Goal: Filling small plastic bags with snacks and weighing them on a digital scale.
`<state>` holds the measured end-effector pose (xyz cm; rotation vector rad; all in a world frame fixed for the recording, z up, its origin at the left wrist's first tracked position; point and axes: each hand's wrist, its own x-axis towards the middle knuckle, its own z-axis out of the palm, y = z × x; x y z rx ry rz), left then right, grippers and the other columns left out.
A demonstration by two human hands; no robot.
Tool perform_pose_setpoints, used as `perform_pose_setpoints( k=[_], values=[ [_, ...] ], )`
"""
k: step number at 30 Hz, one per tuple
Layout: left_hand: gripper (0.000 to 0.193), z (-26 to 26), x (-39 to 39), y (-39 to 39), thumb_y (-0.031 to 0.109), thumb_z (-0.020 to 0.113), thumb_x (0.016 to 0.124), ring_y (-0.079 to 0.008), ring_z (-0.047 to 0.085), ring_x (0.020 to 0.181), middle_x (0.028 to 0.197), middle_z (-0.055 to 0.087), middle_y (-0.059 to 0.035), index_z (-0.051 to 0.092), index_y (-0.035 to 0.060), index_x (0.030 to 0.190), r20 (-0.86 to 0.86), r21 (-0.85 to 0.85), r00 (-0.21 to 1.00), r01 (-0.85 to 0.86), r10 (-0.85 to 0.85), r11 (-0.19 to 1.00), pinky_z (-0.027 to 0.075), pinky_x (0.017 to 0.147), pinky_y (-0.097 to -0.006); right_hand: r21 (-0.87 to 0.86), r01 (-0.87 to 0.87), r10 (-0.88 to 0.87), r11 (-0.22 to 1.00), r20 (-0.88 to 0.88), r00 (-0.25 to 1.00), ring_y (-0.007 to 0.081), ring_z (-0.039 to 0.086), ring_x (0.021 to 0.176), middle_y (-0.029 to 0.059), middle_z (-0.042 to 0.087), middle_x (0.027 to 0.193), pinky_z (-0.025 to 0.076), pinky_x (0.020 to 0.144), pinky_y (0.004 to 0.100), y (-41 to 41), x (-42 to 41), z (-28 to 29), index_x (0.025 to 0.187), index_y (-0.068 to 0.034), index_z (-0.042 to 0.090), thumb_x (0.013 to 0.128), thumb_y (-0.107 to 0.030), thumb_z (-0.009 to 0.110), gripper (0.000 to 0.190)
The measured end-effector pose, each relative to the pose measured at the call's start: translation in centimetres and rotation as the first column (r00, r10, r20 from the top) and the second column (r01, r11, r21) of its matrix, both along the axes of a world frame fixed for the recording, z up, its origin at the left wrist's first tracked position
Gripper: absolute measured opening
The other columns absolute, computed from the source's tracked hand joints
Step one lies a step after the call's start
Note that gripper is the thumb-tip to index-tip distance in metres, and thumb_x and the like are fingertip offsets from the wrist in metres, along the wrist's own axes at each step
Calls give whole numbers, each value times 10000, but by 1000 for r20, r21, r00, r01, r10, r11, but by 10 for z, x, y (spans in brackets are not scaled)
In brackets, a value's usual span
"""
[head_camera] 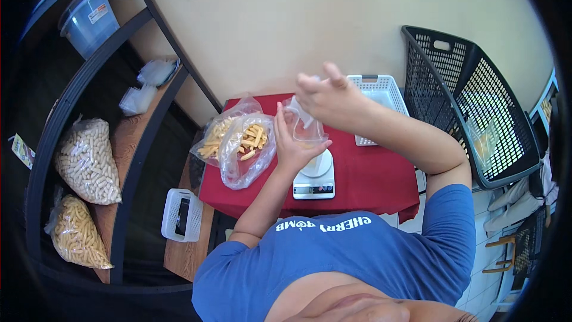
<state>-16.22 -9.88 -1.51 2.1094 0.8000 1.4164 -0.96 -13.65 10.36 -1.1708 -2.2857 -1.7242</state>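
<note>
My left hand point(292, 143) cups a small clear plastic bag point(308, 127), thumb and fingers along its sides. A little pale yellow content seems to lie at its bottom. My right hand point(324, 94), blurred, is raised at the bag's upper end with some fingers spread; whether it grips the bag cannot be told. Just below the bag stands a white digital kitchen scale point(304, 183), its plate point(319, 165) partly covered by my left hand. Left of my hands, a large open clear plastic bag point(241, 176) holds yellow stick-shaped snacks point(254, 136).
A red cloth point(371, 188) covers the table. Behind my right forearm is a white perforated basket point(393, 91). A tall black laundry-style basket point(440, 76) holds a filled bag point(485, 143). At left, a shelf point(134, 143) carries bagged snacks point(89, 161); a white plastic basket point(194, 214) sits nearby.
</note>
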Motion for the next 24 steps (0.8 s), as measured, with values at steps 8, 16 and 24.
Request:
perform_pose_setpoints(
  k=[8, 16, 24],
  values=[
    [1465, -68, 19, 27, 508, 899, 450, -347, 386, 1200, 1299, 323, -233, -17, -50, 1448, 107, 26, 992, -73, 70, 997, 337, 1018, -469, -44, 158, -149, 986, -650, 746, 141, 515, 1008, -93, 598, 879, 217, 850, 539, -49, 36, 1, 950, -217, 676, 809, -191, 597, 164],
    [1606, -86, 13, 30, 716, 806, 359, -396, 131, 1391, 1499, 5, -277, -135, 2, 1448, 219, -10, 974, 51, -48, 999, 164, 1126, -510, -203, 106, -227, 973, -912, 342, 179, 536, 868, -36, 638, 876, 265, 777, 464, -82, 49, -50, 1029, -161, 678, 865, -174, 616, 175],
    [1520, -94, -11, 40, 782, 728, 463, -397, 146, 1389, 1501, 39, -277, -134, 22, 1458, 240, 8, 967, 91, -90, 996, 151, 1118, -522, -50, -155, -66, 987, -993, -95, 248, 585, 856, 117, 630, 909, 430, 779, 340, -76, 44, -94, 1083, -4, 634, 900, -105, 578, 217]
  ],
)
